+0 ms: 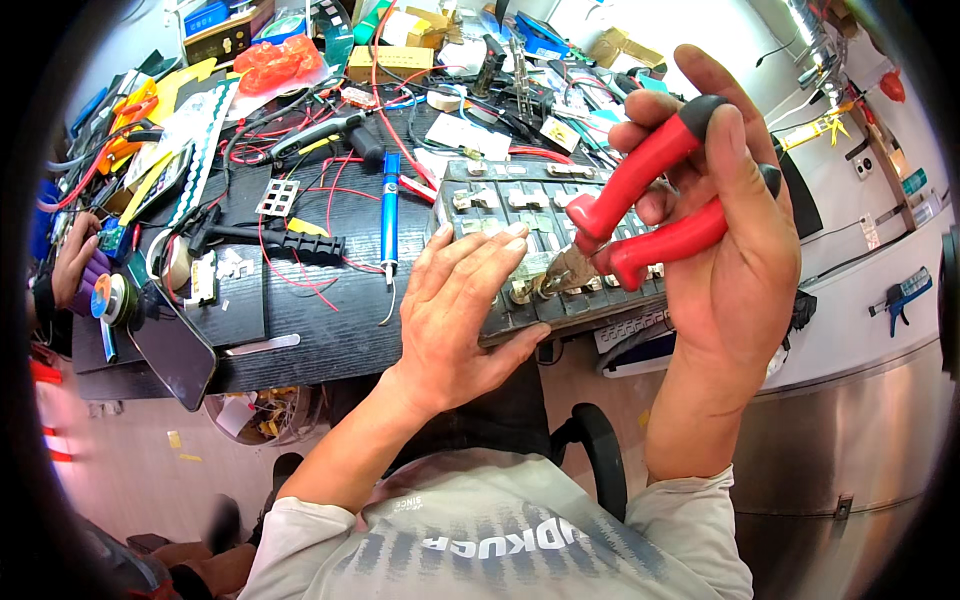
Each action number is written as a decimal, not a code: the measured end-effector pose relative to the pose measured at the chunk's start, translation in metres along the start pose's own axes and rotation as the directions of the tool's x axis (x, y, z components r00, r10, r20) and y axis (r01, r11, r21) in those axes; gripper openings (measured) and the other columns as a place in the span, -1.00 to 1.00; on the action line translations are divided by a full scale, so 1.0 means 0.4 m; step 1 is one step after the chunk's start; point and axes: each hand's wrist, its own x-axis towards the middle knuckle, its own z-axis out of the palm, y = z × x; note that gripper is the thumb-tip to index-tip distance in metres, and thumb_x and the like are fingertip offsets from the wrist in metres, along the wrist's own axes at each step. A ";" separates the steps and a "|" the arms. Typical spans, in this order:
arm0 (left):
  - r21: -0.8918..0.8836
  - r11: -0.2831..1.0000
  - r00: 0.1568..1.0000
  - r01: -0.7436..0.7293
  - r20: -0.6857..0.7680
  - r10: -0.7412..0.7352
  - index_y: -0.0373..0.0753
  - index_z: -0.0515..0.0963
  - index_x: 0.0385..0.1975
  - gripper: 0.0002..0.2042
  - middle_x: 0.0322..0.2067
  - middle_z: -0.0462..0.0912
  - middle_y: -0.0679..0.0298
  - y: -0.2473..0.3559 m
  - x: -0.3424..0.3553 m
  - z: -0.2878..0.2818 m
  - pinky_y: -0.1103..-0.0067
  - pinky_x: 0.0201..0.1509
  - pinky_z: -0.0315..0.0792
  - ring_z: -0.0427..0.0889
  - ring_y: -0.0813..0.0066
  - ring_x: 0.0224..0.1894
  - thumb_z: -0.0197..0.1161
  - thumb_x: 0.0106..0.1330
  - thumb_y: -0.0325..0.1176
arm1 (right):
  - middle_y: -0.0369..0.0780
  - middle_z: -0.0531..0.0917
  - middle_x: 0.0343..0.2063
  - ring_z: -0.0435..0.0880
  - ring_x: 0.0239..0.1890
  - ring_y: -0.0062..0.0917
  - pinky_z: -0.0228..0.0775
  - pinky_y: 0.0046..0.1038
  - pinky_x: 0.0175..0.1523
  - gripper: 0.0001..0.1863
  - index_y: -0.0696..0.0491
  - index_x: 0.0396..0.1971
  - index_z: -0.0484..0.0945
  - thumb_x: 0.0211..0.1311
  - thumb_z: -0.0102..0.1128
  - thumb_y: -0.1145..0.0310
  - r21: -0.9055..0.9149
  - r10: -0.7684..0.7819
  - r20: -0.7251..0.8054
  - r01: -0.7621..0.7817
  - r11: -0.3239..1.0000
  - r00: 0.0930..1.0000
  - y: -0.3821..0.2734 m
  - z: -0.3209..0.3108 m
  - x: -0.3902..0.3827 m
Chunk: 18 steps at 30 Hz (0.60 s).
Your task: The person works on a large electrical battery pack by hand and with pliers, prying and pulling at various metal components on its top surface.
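My right hand (pixel 738 255) is wrapped round a pair of pliers (pixel 655 158) with thick red grips and black ends. The handles are spread apart. Their metal jaws point down to the left, at a metal tab on the near edge of a dark battery pack (pixel 545 238). Rows of metal tabs run across the top of this block. Whether the jaws pinch the tab, I cannot tell. My left hand (pixel 448 312) lies on the pack's near left corner with fingers stretched out over the top. Its thumb rests apart along the front edge.
Left of the pack lie a blue desoldering pump (pixel 389 215), a black hammer-shaped tool (pixel 265 236) and loose red wires. A phone (pixel 178 352) juts over the table's near edge. Another person's hand (pixel 75 262) is at far left. Tools and boxes crowd the back.
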 end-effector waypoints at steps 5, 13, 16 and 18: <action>-0.002 1.000 1.000 0.001 0.001 -0.001 -0.23 0.47 0.39 -0.15 0.35 0.65 0.12 -0.001 0.001 0.000 0.05 0.59 0.23 0.57 0.05 0.38 0.68 0.01 -0.28 | -0.04 0.76 0.00 0.77 0.00 -0.45 0.53 -0.59 -0.19 -0.47 0.23 0.42 0.44 0.70 0.11 0.16 0.151 -0.111 0.213 0.079 0.985 0.971 0.010 0.002 0.018; 0.005 1.000 1.000 0.000 0.007 -0.001 -0.25 0.46 0.41 -0.13 0.37 0.63 0.12 -0.002 0.001 -0.001 0.06 0.59 0.23 0.57 0.04 0.37 0.68 0.00 -0.28 | -0.13 0.74 -0.12 0.73 -0.06 -0.46 0.62 -0.41 0.02 -0.53 0.23 0.30 0.53 0.67 0.15 0.18 0.117 -0.020 0.155 0.002 0.993 0.988 0.043 0.008 0.059; 0.002 1.000 1.000 -0.006 0.003 0.006 -0.26 0.45 0.43 -0.12 0.37 0.63 0.12 -0.002 0.002 -0.001 0.07 0.59 0.23 0.58 0.04 0.37 0.67 0.01 -0.27 | -0.15 0.70 -0.21 0.70 -0.13 -0.45 0.63 -0.37 0.03 -0.57 0.24 0.21 0.56 0.66 0.16 0.17 0.055 0.060 0.097 -0.066 0.996 0.993 0.045 0.019 0.057; 0.002 1.000 1.000 -0.008 0.002 0.008 -0.26 0.45 0.43 -0.12 0.37 0.63 0.12 -0.001 0.002 -0.001 0.07 0.60 0.22 0.58 0.05 0.37 0.67 0.02 -0.27 | -0.16 0.66 -0.26 0.66 -0.17 -0.42 0.60 -0.34 0.01 -0.60 0.23 0.13 0.56 0.66 0.16 0.16 0.102 0.076 0.085 -0.084 0.991 0.993 0.043 0.020 0.042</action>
